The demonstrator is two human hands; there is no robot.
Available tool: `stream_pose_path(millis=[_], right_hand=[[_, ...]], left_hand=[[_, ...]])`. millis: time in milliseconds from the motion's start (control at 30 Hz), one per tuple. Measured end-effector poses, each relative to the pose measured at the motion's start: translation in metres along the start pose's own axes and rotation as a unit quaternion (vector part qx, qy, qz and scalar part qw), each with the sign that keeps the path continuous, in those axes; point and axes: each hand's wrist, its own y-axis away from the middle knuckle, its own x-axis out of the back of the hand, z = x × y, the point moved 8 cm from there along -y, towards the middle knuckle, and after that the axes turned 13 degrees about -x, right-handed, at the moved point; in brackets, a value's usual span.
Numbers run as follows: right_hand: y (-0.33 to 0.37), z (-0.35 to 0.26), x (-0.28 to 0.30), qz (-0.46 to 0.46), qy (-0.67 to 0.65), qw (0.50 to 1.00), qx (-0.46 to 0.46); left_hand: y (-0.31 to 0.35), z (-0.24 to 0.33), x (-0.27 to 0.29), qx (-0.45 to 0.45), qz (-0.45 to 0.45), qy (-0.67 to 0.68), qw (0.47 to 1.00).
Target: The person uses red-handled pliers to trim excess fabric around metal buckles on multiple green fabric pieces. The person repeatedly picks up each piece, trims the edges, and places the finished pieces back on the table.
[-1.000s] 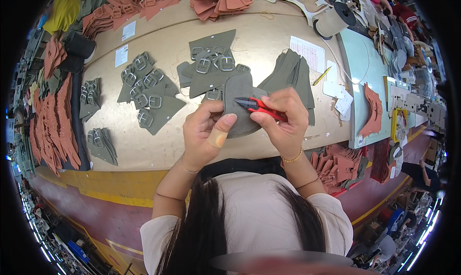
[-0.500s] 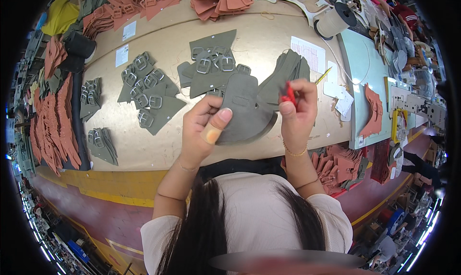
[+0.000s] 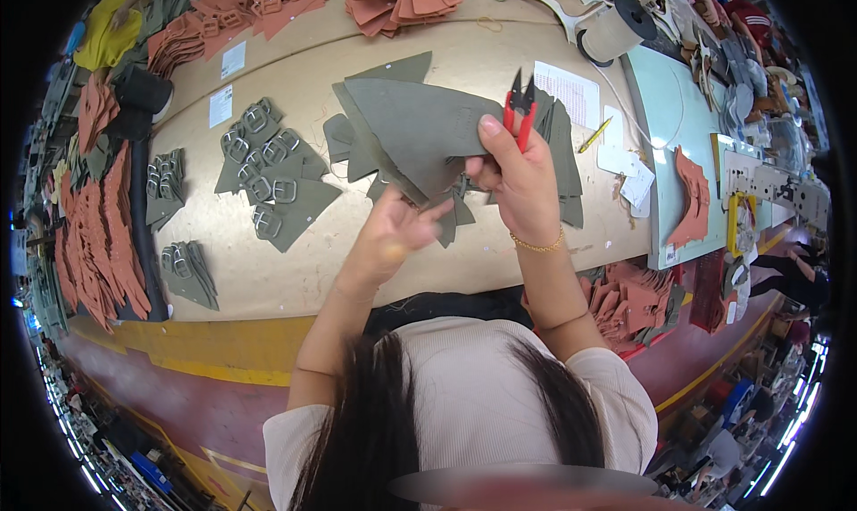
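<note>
My right hand [image 3: 522,174] pinches a grey-green leather piece [image 3: 415,118] by its narrow end, thumb on top. The same hand keeps red thread snips [image 3: 520,109] among its fingers, with the dark blades pointing up and away. The leather piece spreads out to the left, its wide end over the stacks behind. Just below its lower edge is my left hand [image 3: 395,234], fingers apart and somewhat smeared by motion; whether a fingertip touches the leather I cannot tell. Behind the right hand lies a stack of plain grey-green pieces [image 3: 564,163], partly hidden.
Buckled grey-green pieces [image 3: 272,172] lie in piles on the left of the table [image 3: 357,274]. Rust-coloured pieces are heaped at the far side [image 3: 402,7] and left edge [image 3: 103,234]. A thread spool [image 3: 614,33], a yellow pen [image 3: 594,136] and paper sheets [image 3: 567,91] are at the right.
The leather piece has turned and passed from my left hand to my right, its wide end now leftward. My left hand has let go and dropped lower. The snips now point upward.
</note>
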Motion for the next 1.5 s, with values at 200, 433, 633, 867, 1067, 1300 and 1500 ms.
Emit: stream_pose_path(millis=[200, 433, 633, 867, 1067, 1300, 1500], right_hand=[[0.004, -0.029, 0.006, 0.005, 0.163, 0.969, 0.187], [0.017, -0.063, 0.003, -0.148, 0.407, 0.87, 0.237], [0.02, -0.053, -0.026, -0.274, 0.453, 0.829, 0.179], [0.023, -0.047, -0.032, -0.294, 0.439, 0.828, 0.19], [0.027, -0.045, -0.032, -0.286, 0.459, 0.821, 0.185], [0.024, -0.049, -0.027, -0.278, 0.444, 0.828, 0.202], [0.02, -0.038, -0.025, -0.257, 0.469, 0.818, 0.211]], left_hand=[[-0.002, 0.016, 0.008, 0.026, 0.057, -0.018, 0.998], [0.004, 0.043, 0.008, 0.136, -0.004, -0.049, 0.99], [0.005, 0.05, -0.002, 0.191, -0.047, -0.043, 0.979], [0.002, 0.054, -0.008, 0.209, -0.067, -0.046, 0.975], [0.002, 0.048, -0.01, 0.224, -0.074, -0.023, 0.971], [0.001, 0.046, -0.012, 0.236, -0.082, -0.003, 0.968], [0.008, 0.046, 0.0, 0.237, -0.082, -0.068, 0.966]])
